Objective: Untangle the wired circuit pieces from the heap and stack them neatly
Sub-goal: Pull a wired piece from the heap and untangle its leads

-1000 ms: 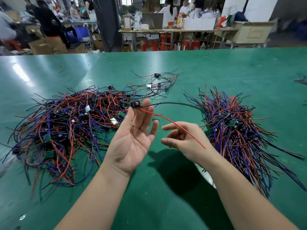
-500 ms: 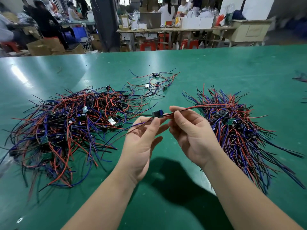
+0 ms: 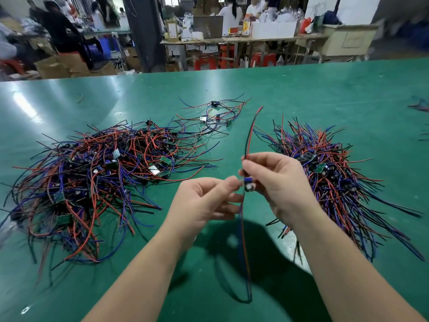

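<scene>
R hand (image 3: pixel 278 182) fingers curled round wired circuit piece (image 3: pixel 248 185), L hand (image 3: pixel 199 201) pinching its board; held over table (image 3: pixel 325 89) mid, nearer front edge. Heap (image 3: pixel 92 182) twd left edge, stack (image 3: pixel 329 173) twd right.

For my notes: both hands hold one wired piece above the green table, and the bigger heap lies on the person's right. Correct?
Only the side is wrong: the head view shows the bigger heap on the person's left. The left hand and right hand hold one wired piece above the green table.
</scene>
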